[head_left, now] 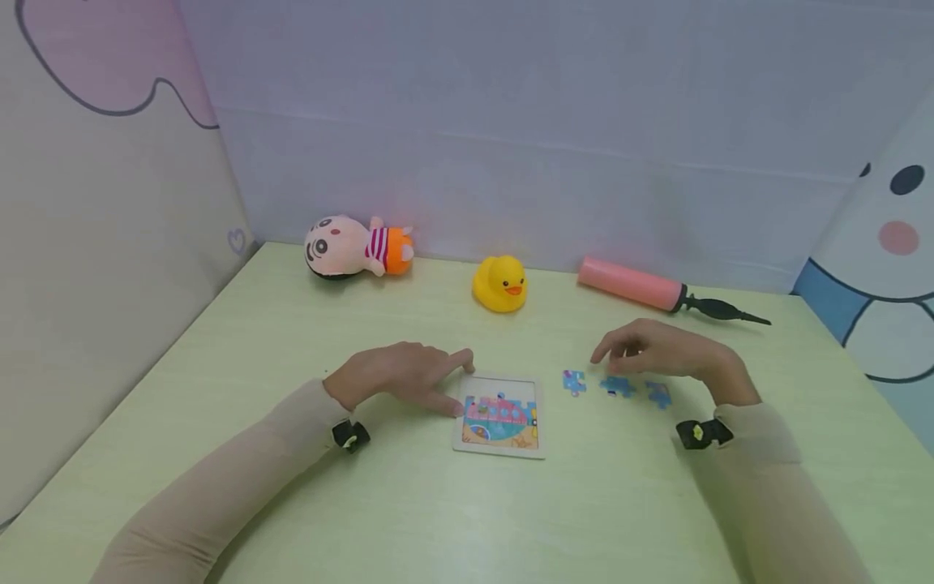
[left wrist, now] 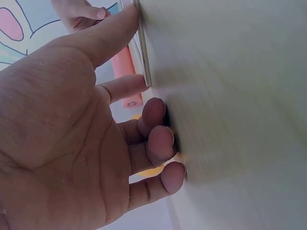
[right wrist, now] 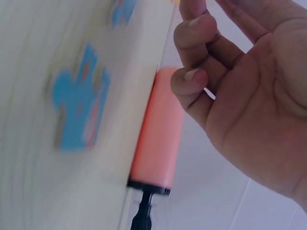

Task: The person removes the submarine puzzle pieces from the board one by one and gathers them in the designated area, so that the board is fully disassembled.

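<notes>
A small framed jigsaw puzzle [head_left: 499,453] lies flat on the table, its lower part filled with a pink, blue and sand-coloured picture and its upper strip bare. My left hand [head_left: 409,377] touches its left side, the index finger at the upper corner and the thumb lower down. In the left wrist view the other fingers of that hand [left wrist: 72,129] rest by the tabletop. My right hand [head_left: 660,349] hovers over three loose blue puzzle pieces [head_left: 618,387], fingers loosely bent, with nothing seen in them. One puzzle piece [right wrist: 79,103] shows blurred in the right wrist view.
Along the back of the table lie a doll [head_left: 357,247] in orange shorts, a yellow rubber duck [head_left: 499,284] and a pink hand pump [head_left: 631,284] with a black nozzle. A pale wall [head_left: 511,146] rises behind them.
</notes>
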A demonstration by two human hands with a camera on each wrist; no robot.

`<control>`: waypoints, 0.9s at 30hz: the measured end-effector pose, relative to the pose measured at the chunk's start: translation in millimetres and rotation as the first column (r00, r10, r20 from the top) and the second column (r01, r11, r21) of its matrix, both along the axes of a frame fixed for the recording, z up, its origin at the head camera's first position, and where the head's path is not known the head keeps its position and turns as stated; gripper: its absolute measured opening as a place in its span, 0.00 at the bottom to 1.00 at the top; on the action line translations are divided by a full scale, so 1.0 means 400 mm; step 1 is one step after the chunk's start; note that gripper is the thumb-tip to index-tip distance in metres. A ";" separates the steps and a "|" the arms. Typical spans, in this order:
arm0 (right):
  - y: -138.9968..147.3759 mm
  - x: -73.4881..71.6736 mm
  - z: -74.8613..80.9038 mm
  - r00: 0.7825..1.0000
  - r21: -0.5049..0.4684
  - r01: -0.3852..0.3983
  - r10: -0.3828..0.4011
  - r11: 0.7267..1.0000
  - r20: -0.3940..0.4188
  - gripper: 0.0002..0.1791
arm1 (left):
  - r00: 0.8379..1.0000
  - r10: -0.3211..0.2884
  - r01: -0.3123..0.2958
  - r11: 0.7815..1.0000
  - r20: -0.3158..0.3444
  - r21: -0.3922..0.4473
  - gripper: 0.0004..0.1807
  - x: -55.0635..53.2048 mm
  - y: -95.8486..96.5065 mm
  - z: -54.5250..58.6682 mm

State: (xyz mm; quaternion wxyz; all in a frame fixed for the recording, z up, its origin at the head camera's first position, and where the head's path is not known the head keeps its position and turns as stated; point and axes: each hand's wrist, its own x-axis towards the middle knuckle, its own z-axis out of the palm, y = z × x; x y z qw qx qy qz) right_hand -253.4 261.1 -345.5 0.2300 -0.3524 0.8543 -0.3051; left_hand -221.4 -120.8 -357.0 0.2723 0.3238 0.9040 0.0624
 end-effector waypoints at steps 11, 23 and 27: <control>-0.174 0.048 0.023 0.999 0.094 -0.047 0.045 0.995 0.025 0.12 | 1.000 -0.004 0.004 1.000 0.009 -0.002 0.33 -0.001 -0.002 0.001; -0.305 0.066 -0.001 0.988 0.110 -0.154 0.151 0.982 0.036 0.11 | 1.000 0.008 -0.008 1.000 -0.002 -0.020 0.34 0.006 0.002 0.000; -0.339 0.074 -0.002 0.982 0.115 -0.186 0.184 0.976 0.033 0.11 | 1.000 0.000 -0.001 1.000 -0.016 -0.025 0.34 0.007 0.000 0.008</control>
